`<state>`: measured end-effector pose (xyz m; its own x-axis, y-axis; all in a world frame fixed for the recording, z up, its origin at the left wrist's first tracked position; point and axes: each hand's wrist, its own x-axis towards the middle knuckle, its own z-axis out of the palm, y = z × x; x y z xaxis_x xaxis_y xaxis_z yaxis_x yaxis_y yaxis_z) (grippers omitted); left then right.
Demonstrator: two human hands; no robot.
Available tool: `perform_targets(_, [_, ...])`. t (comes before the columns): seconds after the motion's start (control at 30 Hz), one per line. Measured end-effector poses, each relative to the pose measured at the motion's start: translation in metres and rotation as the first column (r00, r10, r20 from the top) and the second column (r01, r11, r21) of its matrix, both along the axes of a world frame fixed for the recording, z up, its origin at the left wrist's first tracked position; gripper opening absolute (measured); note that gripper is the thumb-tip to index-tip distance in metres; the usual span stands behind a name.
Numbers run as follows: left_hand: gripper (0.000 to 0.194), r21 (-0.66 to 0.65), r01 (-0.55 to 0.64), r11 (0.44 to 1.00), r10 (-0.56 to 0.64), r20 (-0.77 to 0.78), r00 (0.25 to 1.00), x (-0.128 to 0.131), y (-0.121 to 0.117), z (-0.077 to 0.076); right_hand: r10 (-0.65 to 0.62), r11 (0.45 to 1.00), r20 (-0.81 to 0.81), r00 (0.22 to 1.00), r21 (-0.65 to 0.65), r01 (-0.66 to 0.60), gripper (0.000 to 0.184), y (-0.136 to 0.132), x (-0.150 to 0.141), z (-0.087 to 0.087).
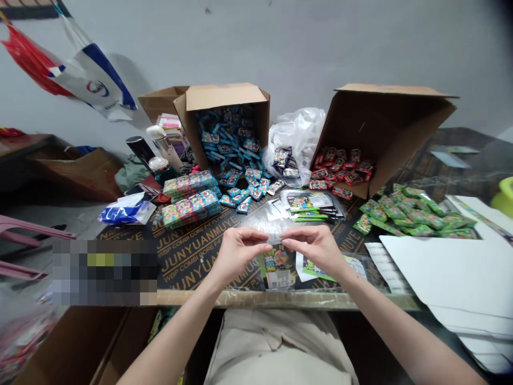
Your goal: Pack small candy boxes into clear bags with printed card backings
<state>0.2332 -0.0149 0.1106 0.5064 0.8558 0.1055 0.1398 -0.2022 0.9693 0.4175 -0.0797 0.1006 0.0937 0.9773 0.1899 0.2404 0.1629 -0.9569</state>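
Note:
My left hand (pixel 237 251) and my right hand (pixel 317 249) both pinch the top edge of a small clear plastic bag (pixel 277 264), held just above the near edge of the dark table (pixel 188 256). The bag hangs between them and holds colourful printed packets. Beneath my right hand lies a green and white card (pixel 316 269). Beyond the hands lies a stack of flat clear bags with printed cards (pixel 310 206).
A tipped cardboard box spills blue packets (pixel 234 155); another on the right spills red packets (pixel 340 171). Green packets (pixel 412 216) are heaped at right, wrapped green bundles (pixel 190 200) at left. White sheets (pixel 452 272) cover the right corner. A clear bag holds purple packets (pixel 285 160).

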Motion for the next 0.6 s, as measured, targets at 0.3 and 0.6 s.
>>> perform_targets(0.3, [0.011, 0.464, 0.053, 0.884, -0.029, -0.059, 0.998, 0.000, -0.014, -0.007, 0.032, 0.995, 0.136, 0.990, 0.087, -0.044, 0.013, -0.007, 0.010, 0.000])
perform_targets(0.6, [0.029, 0.704, 0.201, 0.681, -0.068, -0.212, 0.975, -0.005, -0.013, -0.028, -0.136, 0.920, 0.301, 0.944, 0.392, 0.008, 0.029, -0.022, 0.017, -0.031])
